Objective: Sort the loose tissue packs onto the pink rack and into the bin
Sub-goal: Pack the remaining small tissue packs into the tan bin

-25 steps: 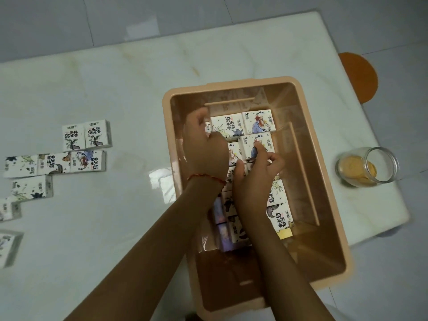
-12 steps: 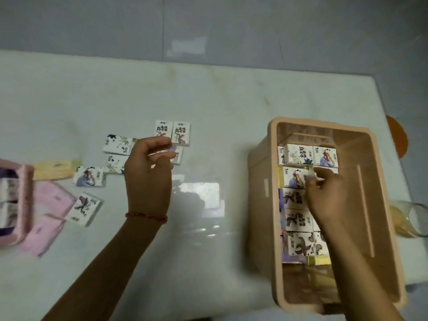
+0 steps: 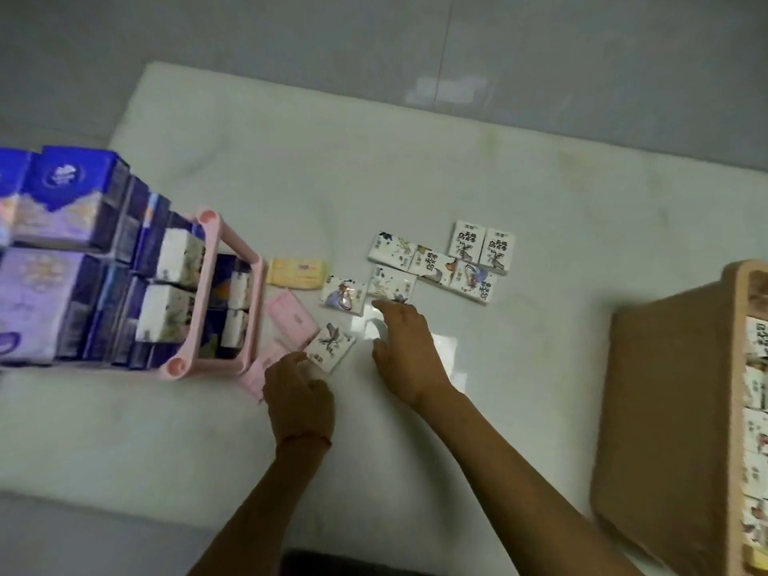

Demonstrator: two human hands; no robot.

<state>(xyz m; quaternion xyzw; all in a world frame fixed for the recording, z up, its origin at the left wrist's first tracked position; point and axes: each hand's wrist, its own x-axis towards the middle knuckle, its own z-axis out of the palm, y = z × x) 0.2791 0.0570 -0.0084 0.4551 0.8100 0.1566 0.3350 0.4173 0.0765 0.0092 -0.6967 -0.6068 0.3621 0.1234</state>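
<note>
Several loose white tissue packs [image 3: 440, 261] with ink drawings lie in a cluster on the white table [image 3: 415, 180]. My left hand [image 3: 299, 392] touches the nearest white pack [image 3: 330, 345] with its fingertips, fingers slightly bent. My right hand [image 3: 405, 351] reaches with straight fingers to another white pack [image 3: 390, 282] and holds nothing. The pink rack [image 3: 245, 293] stands at the left, filled with blue and white packs. The beige bin [image 3: 673, 417] sits at the right edge, with rows of white packs inside it.
A yellow pack [image 3: 296, 273] and pink packs [image 3: 291, 318] lie between the rack and the white packs. Big blue tissue bundles [image 3: 62, 209] fill the rack's left part. Grey floor lies beyond the table's far edge.
The view has swung left, so the rack now shows and the bin sits at the right edge. My right hand left the bin and came over to the loose packs beside my left hand.
</note>
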